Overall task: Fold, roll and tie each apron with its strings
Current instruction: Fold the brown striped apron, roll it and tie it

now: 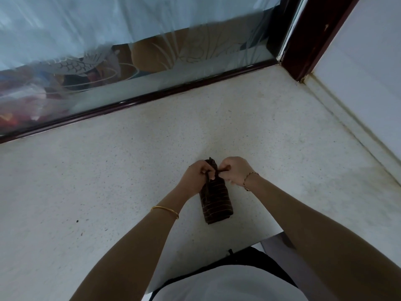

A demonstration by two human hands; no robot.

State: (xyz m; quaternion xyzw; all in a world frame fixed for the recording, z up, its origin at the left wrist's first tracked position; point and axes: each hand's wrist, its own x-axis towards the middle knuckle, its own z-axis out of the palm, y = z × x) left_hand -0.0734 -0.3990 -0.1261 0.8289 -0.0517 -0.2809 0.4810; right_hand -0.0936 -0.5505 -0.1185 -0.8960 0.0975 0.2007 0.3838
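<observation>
One rolled apron (217, 200), speckled counter (108, 181), etched glass partition (173, 51) behind

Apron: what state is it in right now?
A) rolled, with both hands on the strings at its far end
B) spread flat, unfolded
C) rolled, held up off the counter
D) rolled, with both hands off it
A: the apron lies rolled on the counter, and the left hand and right hand each pinch the strings at its far end.

You get dim, flat daylight through frosted window (152, 22); blur smears window's left end; lines beside window bow.
</observation>
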